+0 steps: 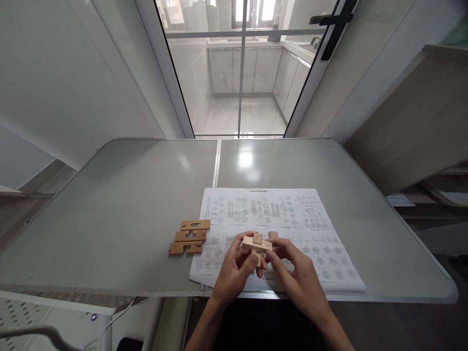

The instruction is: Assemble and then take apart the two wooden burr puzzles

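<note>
Light wooden puzzle pieces [257, 242], crossed and fitted together, are held up over the near part of a printed sheet. My left hand [236, 265] is closed on them from the left, its thumb near the lower piece. From the right, my right hand [292, 261] pinches the same pieces with thumb and fingers. Another light wooden block [273, 235] shows just behind my right fingers; whether it touches the others I cannot tell. Left of my hands lie three darker notched wooden pieces, an upper one [195, 224], a middle one [190, 236] and a lower one [185, 248], each with a marking.
The white sheet [292, 214] with rows of small printed diagrams lies on a grey folding table [127, 204]. A metal seam [217, 161] crosses the tabletop. Beyond the far edge stands a glass door [239, 73]. A wooden shelf unit [413, 117] is at the right.
</note>
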Motion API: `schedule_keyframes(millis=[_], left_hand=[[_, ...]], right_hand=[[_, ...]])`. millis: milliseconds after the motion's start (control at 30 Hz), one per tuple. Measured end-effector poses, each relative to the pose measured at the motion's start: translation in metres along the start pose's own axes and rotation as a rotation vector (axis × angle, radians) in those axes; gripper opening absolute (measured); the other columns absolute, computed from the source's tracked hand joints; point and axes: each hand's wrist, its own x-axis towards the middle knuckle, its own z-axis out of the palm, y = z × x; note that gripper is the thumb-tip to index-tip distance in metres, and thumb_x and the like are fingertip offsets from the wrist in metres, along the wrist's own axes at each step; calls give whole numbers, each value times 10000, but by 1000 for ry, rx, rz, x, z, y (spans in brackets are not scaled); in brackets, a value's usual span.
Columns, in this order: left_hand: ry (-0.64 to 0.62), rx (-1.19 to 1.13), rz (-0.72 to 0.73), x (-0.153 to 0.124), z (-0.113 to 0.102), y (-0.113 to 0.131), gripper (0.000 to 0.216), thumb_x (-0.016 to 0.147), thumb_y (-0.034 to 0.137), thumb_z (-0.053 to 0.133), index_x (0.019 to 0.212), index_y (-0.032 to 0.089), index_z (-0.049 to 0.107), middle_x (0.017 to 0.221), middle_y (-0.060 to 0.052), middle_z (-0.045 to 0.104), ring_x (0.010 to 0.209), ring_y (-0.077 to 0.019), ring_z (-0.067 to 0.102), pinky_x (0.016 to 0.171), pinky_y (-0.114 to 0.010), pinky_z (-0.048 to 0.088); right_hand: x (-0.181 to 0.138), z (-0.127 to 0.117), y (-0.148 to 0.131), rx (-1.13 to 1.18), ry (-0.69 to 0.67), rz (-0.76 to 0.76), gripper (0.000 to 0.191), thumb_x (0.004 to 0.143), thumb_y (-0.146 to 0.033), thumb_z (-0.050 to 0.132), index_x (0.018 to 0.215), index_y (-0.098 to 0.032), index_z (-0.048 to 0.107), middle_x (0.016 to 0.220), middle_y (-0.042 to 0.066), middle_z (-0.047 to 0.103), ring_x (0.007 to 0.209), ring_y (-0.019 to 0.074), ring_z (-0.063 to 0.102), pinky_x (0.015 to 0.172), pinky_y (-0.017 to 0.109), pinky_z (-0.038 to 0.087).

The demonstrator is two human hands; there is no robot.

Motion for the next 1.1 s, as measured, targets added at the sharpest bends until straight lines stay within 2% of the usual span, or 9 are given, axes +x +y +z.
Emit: schedule_keyframes(millis=[67,167,333,400,500,700,867,967,1100], left_hand=[[-39,-17,-24,-2,-1,-1,656,900,409,845,1429,205,515,905,-29,726,773,-152,649,761,-278,532],[-40,-14,-42,-3,-3,-4,704,858,308,888,1452,244,516,1055,-56,743,898,-170,674,810,-279,534],[5,-37,-25,1,-5,-8,725,812,270,919,1422,257,526,989,-39,751,892,-181,691,780,-279,548],[42,-55,-13,2,-5,-8,746,810,269,918,1432,263,504,964,-32,746,854,-176,684,731,-270,552],[99,-73,16,4,-5,-8,758,819,277,909,1445,268,482,983,-35,742,773,-157,669,670,-265,553],[119,-85,29,5,-2,-3,739,851,275,884,1462,267,469,1053,-54,744,708,-124,652,711,-296,572],[135,-71,17,4,-1,-2,741,848,280,881,1471,263,480,1037,-53,746,739,-145,664,728,-316,581],[150,-59,13,3,1,0,714,859,266,865,1469,257,493,1028,-53,745,795,-163,679,753,-320,587],[166,-41,10,2,4,3,716,860,262,857,1477,258,493,1056,-72,750,902,-207,707,752,-320,595]], right_hand=[[-1,-1,1,44,-6,50,251,1075,-442,582,1213,-258,682,1018,51,791,905,237,762,755,312,597],[-3,-1,2,85,-2,94,290,1065,-476,590,1225,-255,686,1093,83,792,915,247,764,685,305,599],[-6,-3,5,16,134,95,313,1038,-501,629,1228,-261,692,1151,104,770,930,264,751,545,280,563],[-7,-5,9,-52,203,79,292,1039,-493,627,1202,-258,686,1168,105,754,935,263,734,583,297,578],[-8,-8,17,-178,234,47,272,1037,-478,629,1190,-258,670,1165,97,723,928,260,699,747,368,604],[-11,-4,32,-283,143,-1,353,986,-474,699,1273,-283,621,1239,96,667,1073,296,664,897,435,583],[-12,-4,34,-269,133,44,322,1001,-474,663,1257,-280,642,1202,99,716,1112,327,677,950,491,567],[-10,-9,31,-158,115,131,355,988,-519,676,1240,-270,669,1183,104,743,1071,324,703,941,493,571],[-10,-17,23,222,53,336,481,938,-581,748,1308,-285,663,1241,94,753,1143,313,730,1008,460,583]])
